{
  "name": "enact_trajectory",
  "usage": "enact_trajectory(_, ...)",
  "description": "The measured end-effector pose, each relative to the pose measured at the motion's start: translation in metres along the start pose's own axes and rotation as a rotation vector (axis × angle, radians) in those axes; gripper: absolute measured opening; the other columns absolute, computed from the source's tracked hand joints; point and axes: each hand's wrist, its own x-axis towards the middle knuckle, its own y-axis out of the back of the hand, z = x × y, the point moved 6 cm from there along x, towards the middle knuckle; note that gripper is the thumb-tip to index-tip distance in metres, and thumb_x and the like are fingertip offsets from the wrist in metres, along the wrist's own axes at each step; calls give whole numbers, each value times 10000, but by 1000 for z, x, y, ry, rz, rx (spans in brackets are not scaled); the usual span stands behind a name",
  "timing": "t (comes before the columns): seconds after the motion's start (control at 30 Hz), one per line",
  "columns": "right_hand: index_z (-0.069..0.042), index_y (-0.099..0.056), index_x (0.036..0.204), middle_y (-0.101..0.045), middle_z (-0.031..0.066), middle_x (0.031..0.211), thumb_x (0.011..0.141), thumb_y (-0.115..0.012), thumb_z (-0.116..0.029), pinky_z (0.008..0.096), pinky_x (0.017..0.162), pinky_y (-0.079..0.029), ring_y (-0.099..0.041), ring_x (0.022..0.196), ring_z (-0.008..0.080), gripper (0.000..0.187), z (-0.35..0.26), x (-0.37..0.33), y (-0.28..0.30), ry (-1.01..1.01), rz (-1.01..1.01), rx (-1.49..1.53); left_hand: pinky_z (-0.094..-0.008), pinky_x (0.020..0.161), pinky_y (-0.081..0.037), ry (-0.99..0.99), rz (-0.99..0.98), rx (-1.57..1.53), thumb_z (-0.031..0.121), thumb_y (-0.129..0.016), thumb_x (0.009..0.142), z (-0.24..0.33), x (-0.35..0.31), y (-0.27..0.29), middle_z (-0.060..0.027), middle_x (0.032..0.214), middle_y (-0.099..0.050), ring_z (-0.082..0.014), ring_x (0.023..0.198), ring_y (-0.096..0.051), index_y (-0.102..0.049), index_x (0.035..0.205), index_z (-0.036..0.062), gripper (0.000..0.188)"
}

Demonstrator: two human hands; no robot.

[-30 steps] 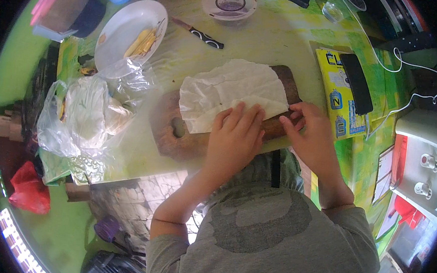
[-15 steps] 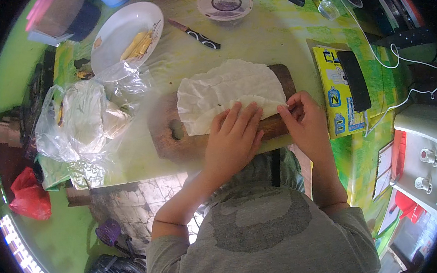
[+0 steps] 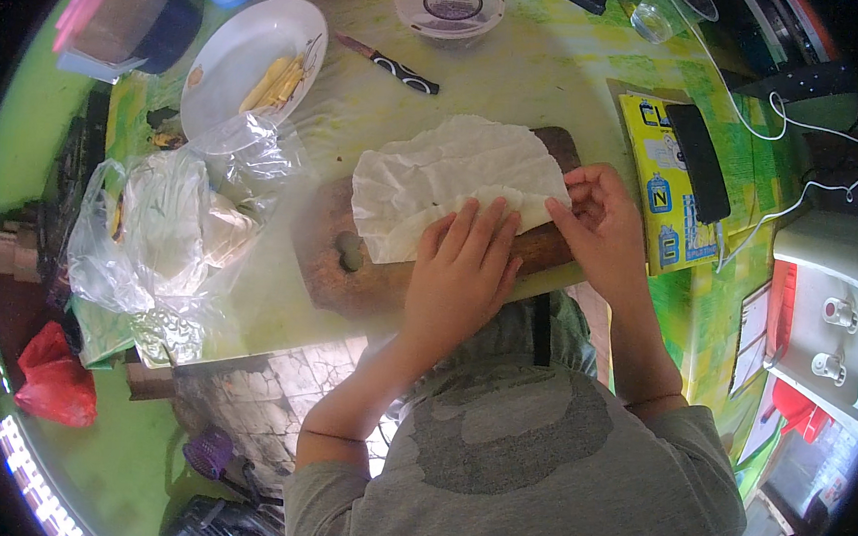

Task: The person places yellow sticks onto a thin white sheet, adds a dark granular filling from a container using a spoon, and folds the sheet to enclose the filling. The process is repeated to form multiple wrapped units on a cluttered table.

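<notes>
On the wooden board (image 3: 350,273), near the table's front edge, lies a thin white wrapper sheet (image 3: 444,176), wrinkled and partly folded along its near side. The left hand (image 3: 458,280) rests flat on this folded edge, its fingers stretched and slightly apart, pressing down. The right hand (image 3: 603,230) is at the right end of the sheet, with its fingers bent and the fingertips pinching the fold. Behind the board are a white plate (image 3: 231,59) with yellow strips of food, a knife (image 3: 388,62) and a round tub with lid (image 3: 450,4). Left of the board are clear plastic bags (image 3: 156,232). Right of it a black phone (image 3: 699,162) lies on a yellow box (image 3: 654,198).
</notes>
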Motion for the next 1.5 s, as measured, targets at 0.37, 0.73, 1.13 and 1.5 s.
enact_trajectory(0.37,-37,-546,1229,-684,111,1073,846,-692,-63,275,639,-507,-664,812,164,411,-48,-7,-24,235,-52,-108,-474,993,-410,-12,26,-8,221,-694,828,0,0,0,-116,1321,-557,-333,1218,-523,-597,1244,56,458)
enact_trajectory(0.73,-35,-590,1205,-660,146,1126,881,-629,-39,351,806,-538,-669,965,260,326,-44,-12,-35,308,-208,-80,-472,1007,-432,84,142,-278,116,-678,832,-10,-6,9,-193,1300,-521,-397,1219,-512,-593,1129,-14,335)
enact_trajectory(1.13,-60,-688,1066,-662,98,1120,796,-681,-58,434,908,-474,-611,1040,311,270,-41,-15,-40,629,-227,-396,-479,936,-430,10,208,-92,150,-682,812,-7,-9,13,-147,1218,-564,-377,1148,-524,-632,1143,-1,367)
enact_trajectory(1.5,-91,-687,1107,-662,54,1166,805,-686,-116,425,868,-453,-600,1090,269,303,-40,-17,-40,751,-318,-507,-475,920,-433,36,192,-134,128,-685,792,-9,-11,9,-139,1112,-599,-343,1097,-554,-631,1105,3,341)
